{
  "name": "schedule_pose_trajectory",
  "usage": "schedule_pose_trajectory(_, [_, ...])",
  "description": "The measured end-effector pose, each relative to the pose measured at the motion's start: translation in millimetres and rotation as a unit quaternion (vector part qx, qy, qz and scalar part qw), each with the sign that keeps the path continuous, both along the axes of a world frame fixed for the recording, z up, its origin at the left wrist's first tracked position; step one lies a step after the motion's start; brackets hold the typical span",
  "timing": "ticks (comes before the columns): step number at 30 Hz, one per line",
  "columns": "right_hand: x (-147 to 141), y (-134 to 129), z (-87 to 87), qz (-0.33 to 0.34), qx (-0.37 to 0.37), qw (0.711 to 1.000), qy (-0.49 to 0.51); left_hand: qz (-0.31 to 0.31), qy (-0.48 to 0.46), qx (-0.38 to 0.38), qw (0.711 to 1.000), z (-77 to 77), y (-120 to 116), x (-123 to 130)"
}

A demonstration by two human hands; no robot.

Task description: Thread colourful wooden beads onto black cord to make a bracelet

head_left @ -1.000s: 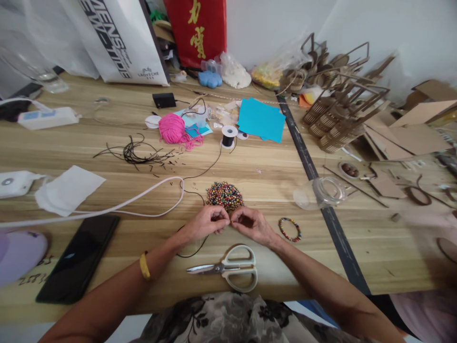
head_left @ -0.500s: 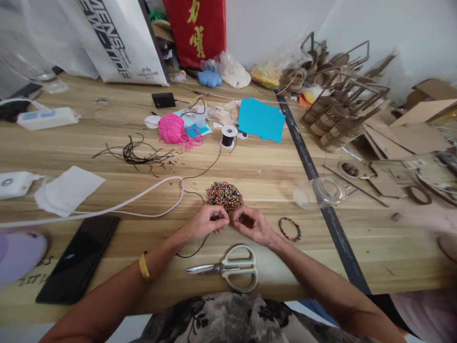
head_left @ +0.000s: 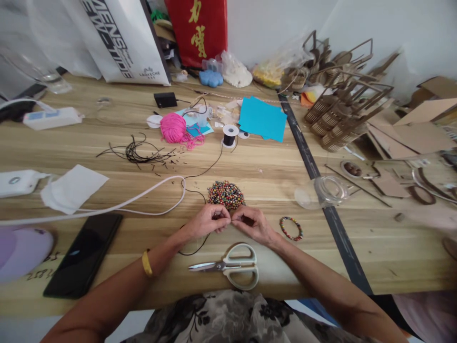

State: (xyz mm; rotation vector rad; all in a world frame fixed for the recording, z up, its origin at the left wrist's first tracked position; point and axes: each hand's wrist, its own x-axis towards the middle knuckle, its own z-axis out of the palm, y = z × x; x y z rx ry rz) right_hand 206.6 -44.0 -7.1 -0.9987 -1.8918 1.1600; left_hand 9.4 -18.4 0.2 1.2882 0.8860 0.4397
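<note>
The thin black cord (head_left: 203,243) seems pinched in the left hand (head_left: 204,222); the right hand (head_left: 256,225) is pinched, contents unclear. Cord should be steadied near its tip.

White upright bag (head_left: 144,52), beyond and left of the left hand (head_left: 208,222): black "MENS", "EW-TIDE"; small "LAOYECHE", uncertain. Red rectangular bag (head_left: 214,28), beyond the grip: gold "力", "寶". Pale wood-grain tabletop (head_left: 271,166), far left of grip: handwritten "2583", remainder unclear.
</note>
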Motion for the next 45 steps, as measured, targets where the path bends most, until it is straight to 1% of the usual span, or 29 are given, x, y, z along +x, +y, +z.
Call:
schedule_pose_trajectory(2, [0, 0, 0.1, -0.001, 0.005, 1.000, -0.009, -0.003, 0.007, 0.007, 1.000, 0.6, -1, 0])
schedule_pose_trajectory(4, [0, 0, 0.3, -0.001, 0.004, 1.000, -0.017, -0.008, 0.023, 0.032, 0.999, 4.4, 0, -1])
schedule_pose_trajectory(5, [0, 0, 0.2, 0.001, 0.003, 1.000, -0.020, -0.010, 0.040, 0.056, 0.998, 7.9, 1, -2])
schedule_pose_trajectory(6, [1, 0, 0.1, 0.003, 0.002, 1.000, -0.021, -0.022, 0.066, 0.096, 0.993, 12.4, 2, -5])
schedule_pose_trajectory(8, [1, -1, -0.4, 0.007, 0.002, 1.000, -0.022, -0.040, 0.124, 0.173, 0.976, 23.4, 5, -11])
schedule_pose_trajectory(11, [1, -1, -1.2, 0.005, 0.000, 1.000, -0.024, -0.059, 0.184, 0.235, 0.953, 40.0, 9, -25])
schedule_pose_trajectory(13, [1, -1, -1.4, 0.004, -0.003, 1.000, -0.024, -0.070, 0.244, 0.270, 0.929, 48.0, 9, -36])
schedule_pose_trajectory(16, [1, -1, -1.6, 0.007, -0.003, 1.000, -0.021, -0.079, 0.367, 0.325, 0.868, 53.5, 2, -50])
schedule_pose_trajectory(17, [1, -1, -1.7, 0.008, -0.001, 1.000, -0.020, -0.091, 0.402, 0.338, 0.846, 53.7, -2, -55])
schedule_pose_trajectory(19, [1, -1, -1.7, 0.009, -0.002, 1.000, -0.019, -0.090, 0.459, 0.361, 0.807, 52.1, -11, -62])
schedule_pose_trajectory(21, [1, 0, -1.7, 0.009, -0.004, 1.000, -0.016, -0.091, 0.499, 0.361, 0.783, 48.9, -19, -66])
schedule_pose_trajectory(23, [1, 0, -1.7, 0.008, -0.006, 1.000, -0.011, -0.101, 0.518, 0.347, 0.775, 45.0, -24, -69])
schedule_pose_trajectory(25, [1, -1, -1.8, 0.006, -0.008, 1.000, -0.009, -0.105, 0.520, 0.344, 0.775, 41.0, -27, -72])
schedule_pose_trajectory(28, [1, -1, -1.9, 0.006, -0.012, 1.000, -0.008, -0.097, 0.517, 0.356, 0.772, 35.9, -25, -75])
schedule_pose_trajectory(30, [0, -1, -1.8, 0.005, -0.010, 1.000, -0.006, -0.093, 0.526, 0.366, 0.762, 33.9, -22, -77])
schedule_pose_trajectory(38, [0, -1, -1.5, 0.003, 0.000, 1.000, -0.010, -0.030, 0.603, 0.374, 0.704, 35.1, -12, -83])
schedule_pose_trajectory(41, [1, -1, -1.1, 0.005, 0.001, 1.000, -0.010, -0.016, 0.606, 0.372, 0.703, 35.9, -11, -85])
schedule_pose_trajectory(45, [0, -1, -0.2, 0.004, -0.002, 1.000, -0.011, -0.042, 0.608, 0.385, 0.693, 36.4, -13, -82])
